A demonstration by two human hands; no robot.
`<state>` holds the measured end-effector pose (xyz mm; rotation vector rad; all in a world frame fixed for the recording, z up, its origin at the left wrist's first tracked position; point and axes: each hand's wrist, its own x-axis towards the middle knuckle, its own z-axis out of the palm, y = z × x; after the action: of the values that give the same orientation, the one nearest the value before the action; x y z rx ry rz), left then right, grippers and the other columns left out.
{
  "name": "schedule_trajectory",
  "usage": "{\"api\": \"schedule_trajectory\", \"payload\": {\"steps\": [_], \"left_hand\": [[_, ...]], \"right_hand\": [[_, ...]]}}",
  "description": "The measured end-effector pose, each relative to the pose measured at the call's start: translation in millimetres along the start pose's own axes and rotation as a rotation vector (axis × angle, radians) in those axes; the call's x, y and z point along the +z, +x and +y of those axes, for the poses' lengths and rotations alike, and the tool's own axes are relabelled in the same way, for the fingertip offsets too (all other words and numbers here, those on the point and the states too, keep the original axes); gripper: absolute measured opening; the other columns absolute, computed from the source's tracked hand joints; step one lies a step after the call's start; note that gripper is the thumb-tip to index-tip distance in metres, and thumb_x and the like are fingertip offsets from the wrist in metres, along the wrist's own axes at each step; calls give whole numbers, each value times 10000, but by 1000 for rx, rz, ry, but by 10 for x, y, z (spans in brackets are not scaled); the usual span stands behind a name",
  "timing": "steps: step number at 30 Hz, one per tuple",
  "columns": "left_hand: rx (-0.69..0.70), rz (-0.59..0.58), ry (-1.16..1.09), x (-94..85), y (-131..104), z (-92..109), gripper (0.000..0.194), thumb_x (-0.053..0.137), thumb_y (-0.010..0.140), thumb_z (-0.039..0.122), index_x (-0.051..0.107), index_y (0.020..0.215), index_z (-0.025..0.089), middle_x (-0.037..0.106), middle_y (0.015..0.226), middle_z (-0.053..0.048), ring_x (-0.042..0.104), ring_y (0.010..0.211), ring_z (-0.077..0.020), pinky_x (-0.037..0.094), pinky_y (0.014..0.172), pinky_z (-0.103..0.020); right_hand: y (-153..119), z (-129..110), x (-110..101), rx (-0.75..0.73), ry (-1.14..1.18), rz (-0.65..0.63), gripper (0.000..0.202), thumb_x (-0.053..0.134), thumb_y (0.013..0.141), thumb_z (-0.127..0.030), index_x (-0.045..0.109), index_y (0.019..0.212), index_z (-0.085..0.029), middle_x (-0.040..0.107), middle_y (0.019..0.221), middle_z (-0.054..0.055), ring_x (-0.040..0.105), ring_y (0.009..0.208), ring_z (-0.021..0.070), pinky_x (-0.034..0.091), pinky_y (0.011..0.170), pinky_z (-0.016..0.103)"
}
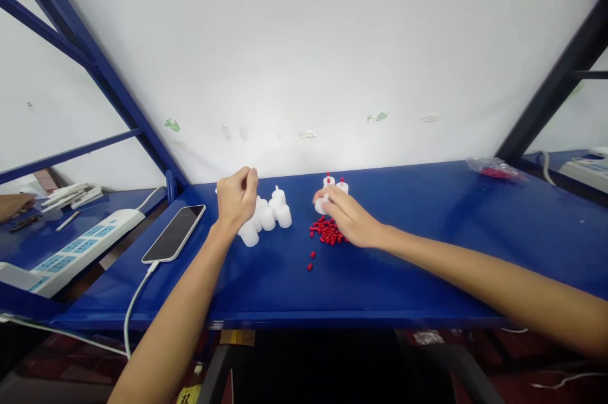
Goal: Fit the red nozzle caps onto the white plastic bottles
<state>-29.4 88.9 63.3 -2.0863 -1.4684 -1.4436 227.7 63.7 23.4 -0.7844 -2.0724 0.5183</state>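
Note:
My right hand (pixel 349 217) is closed around a small white plastic bottle (pixel 320 205), just above a heap of small red caps (pixel 330 233). Two stray red caps (pixel 310 267) lie nearer the table's front edge. Behind the hand stand white bottles with red tips (pixel 342 186). Over on the left, my left hand (pixel 239 197) is raised with its fingers curled together; whatever is in them is hidden. Beside and partly behind it, several white bottles with narrow nozzles (pixel 284 215) stand in a cluster.
A phone (pixel 175 233) on a white cable lies left on the blue table (pixel 451 246). Beyond it is a white power strip (pixel 90 249) on a neighbouring surface. A clear bag with red pieces (pixel 496 171) sits back right. Blue posts (pixel 114 84) and a white wall (pixel 304 62) bound the space.

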Motion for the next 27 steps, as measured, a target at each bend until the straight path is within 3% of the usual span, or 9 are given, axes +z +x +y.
{"api": "schedule_trajectory", "payload": {"steps": [5, 10, 14, 20, 27], "left_hand": [[20, 119, 146, -10, -128, -32, 405, 403, 939, 324, 450, 559, 193, 406, 493, 23, 420, 492, -121, 302, 566, -273], [50, 145, 194, 6, -179, -68, 406, 390, 941, 316, 366, 553, 200, 379, 488, 23, 396, 490, -121, 294, 577, -279], [99, 157, 153, 30, -236, -47, 391, 391, 937, 304, 332, 563, 206, 349, 489, 28, 361, 480, -121, 283, 564, -284], [158, 214, 114, 38, -273, 54, 385, 365, 929, 303, 259, 569, 217, 316, 483, 21, 319, 478, -134, 295, 556, -301], [309, 247, 48, 89, -292, 37, 371, 413, 920, 223, 271, 578, 217, 295, 487, 39, 295, 467, -127, 274, 535, -301]], "right_hand": [[456, 2, 278, 15, -68, -104, 253, 438, 1007, -323, 610, 1107, -166, 607, 1001, 82, 570, 916, 194, 435, 860, 342], [630, 88, 480, 1, -146, -127, 224, 503, 978, -301, 615, 1118, -167, 662, 1051, 83, 595, 935, 201, 425, 840, 338], [604, 57, 475, 5, -188, -233, 209, 511, 952, -284, 638, 1057, -154, 667, 960, 78, 584, 859, 202, 418, 795, 341], [449, -131, 421, 129, 46, -349, 216, 505, 853, -174, 649, 1014, -185, 637, 835, 6, 546, 734, 147, 417, 706, 286], [273, -379, 630, 105, 264, -511, 258, 461, 882, -170, 644, 1062, -202, 609, 810, -16, 526, 712, 134, 429, 688, 259]]}}
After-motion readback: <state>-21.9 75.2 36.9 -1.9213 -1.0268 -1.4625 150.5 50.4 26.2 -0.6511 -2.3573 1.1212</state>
